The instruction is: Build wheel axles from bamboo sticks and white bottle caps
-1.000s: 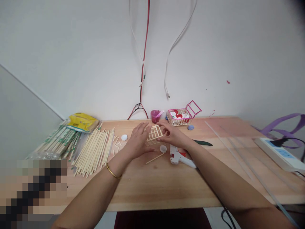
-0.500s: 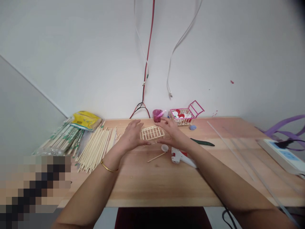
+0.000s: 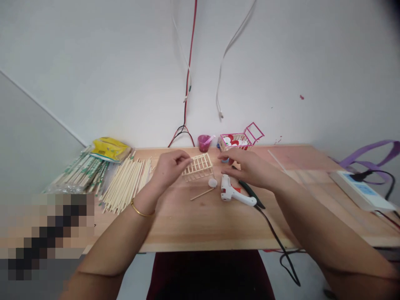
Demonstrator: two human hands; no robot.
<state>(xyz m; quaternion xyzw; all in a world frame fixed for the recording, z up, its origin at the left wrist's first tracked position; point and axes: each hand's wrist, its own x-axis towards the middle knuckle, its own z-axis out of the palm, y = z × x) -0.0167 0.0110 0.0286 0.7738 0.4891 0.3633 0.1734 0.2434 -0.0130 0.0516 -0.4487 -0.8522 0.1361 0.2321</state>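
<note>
My left hand [image 3: 170,168] is closed at the left end of a small crate-like frame of pale wooden sticks [image 3: 200,166], thumb and fingers on its edge. The frame rests on or just above the table, slightly tilted. My right hand [image 3: 250,166] is open and holds nothing, thumb and fingers apart, to the right of the frame. Below that hand lies a white glue gun [image 3: 236,196] with a dark green-handled tool [image 3: 251,195] beside it. A blue lump [image 3: 225,160] shows partly behind my right fingers. Near the frame are a small white cap [image 3: 212,183] and a loose stick [image 3: 202,194].
Loose sticks [image 3: 128,185], bagged sticks [image 3: 73,173] and a yellow packet [image 3: 111,149] lie at left. At the back stand a pink cup [image 3: 204,143] and a pink-trimmed stick basket [image 3: 236,142] of red and white pieces. A power strip [image 3: 362,189] lies at right.
My right hand has moved away from the stick frame to the right, exposing the glue gun. My left hand has closed on the frame's left end. The view has tipped slightly downward.
</note>
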